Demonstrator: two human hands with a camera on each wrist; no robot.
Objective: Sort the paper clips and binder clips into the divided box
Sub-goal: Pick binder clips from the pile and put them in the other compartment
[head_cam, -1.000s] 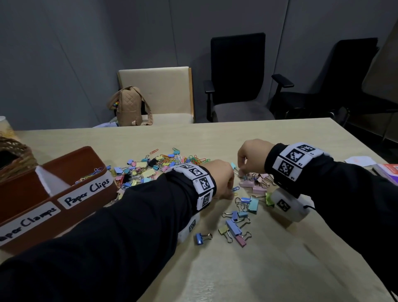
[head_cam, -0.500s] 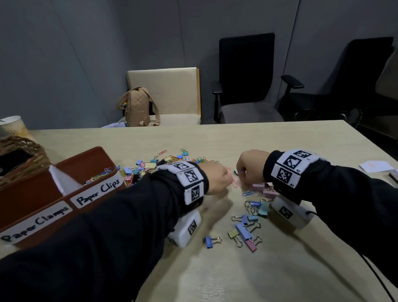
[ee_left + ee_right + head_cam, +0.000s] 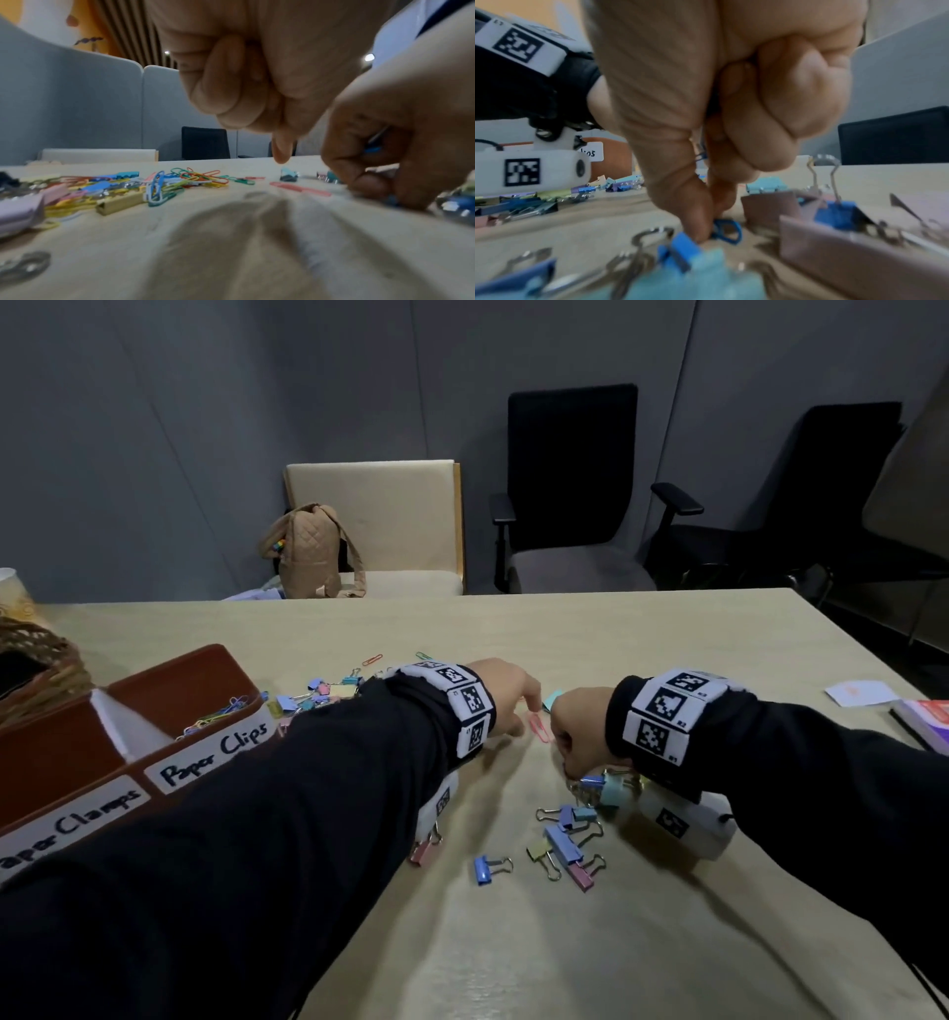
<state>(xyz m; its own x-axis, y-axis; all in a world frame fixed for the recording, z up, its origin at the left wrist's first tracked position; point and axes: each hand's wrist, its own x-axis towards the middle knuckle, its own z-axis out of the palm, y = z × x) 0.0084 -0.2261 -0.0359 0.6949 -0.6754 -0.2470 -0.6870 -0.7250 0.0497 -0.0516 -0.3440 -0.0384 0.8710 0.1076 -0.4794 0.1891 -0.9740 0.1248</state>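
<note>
right hand pinching blue paper clip on tabletop; left hand curled, empty, above pink paper clip; divided box at 9 o'clock

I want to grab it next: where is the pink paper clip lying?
In the head view the pink paper clip lies flat on the table, in the gap between the left hand and right hand.

Both arms wear long black sleeves. Each wrist carries a white band printed with black square fiducial markers. Below each band hangs a white rounded camera housing bearing one marker and a black cable.
</note>
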